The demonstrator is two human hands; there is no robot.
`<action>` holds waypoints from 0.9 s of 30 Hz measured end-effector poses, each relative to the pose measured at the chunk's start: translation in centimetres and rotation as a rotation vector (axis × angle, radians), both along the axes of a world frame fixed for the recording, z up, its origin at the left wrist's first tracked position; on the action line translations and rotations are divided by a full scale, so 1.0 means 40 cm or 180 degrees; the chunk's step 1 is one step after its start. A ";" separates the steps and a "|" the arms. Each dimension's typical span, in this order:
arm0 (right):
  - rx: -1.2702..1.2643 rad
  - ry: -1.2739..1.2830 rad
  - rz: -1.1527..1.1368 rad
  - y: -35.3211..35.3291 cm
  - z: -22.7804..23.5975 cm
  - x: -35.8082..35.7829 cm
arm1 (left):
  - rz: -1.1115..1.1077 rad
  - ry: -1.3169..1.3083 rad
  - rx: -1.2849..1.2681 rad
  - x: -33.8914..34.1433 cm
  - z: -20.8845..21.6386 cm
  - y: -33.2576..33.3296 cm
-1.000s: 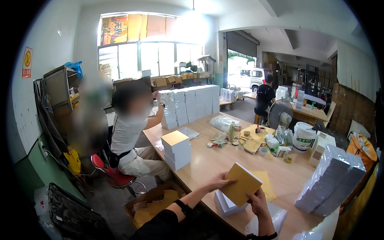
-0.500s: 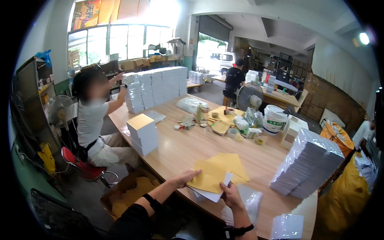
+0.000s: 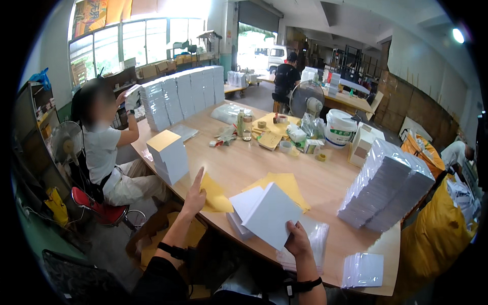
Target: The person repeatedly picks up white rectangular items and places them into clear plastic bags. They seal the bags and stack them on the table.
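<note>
Off the table's near edge, my left hand pinches a yellow paper sheet, its index finger pointing up. My right hand grips a thin white pad at its lower right corner, tilted above the table. Behind and beneath that pad are more white pads at the table edge. Several yellow sheets lie flat just beyond it. Clear plastic sleeves are partly under my right hand. A small stack of wrapped white pads sits at the near right.
A tall wrapped stack stands right, a white stack with a yellow top left. A white bucket, jars and tape lie farther back. A co-worker sits left by a long wrapped row. A cardboard box holds yellow scraps below.
My left hand has drawn the yellow sheet leftward off the white pad. My right hand has raised and tilted the pad. The co-worker at left now holds a white bundle.
</note>
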State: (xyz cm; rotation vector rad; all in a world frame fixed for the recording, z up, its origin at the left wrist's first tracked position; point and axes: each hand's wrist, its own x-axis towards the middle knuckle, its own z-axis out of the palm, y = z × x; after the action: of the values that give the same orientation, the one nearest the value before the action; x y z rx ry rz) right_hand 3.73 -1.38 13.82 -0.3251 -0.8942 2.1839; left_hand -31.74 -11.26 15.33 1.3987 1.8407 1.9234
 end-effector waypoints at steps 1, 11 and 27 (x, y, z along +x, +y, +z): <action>-0.0110 0.0106 0.0062 -0.005 -0.009 0.010 | 0.0270 0.0718 -0.0012 0.048 0.066 -0.023; 0.0038 0.0360 0.0436 -0.019 -0.077 0.059 | -0.2932 -0.1667 -0.1518 0.321 0.175 -0.045; -0.0081 -0.0035 0.0497 -0.058 -0.135 0.112 | -0.3458 -0.2004 -0.1692 0.355 0.077 -0.062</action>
State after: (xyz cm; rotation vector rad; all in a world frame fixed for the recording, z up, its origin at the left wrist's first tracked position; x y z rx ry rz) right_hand 8.19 -3.69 8.44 -0.2880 -0.9257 2.3404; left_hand -17.55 -13.76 18.41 1.0499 0.8550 1.0095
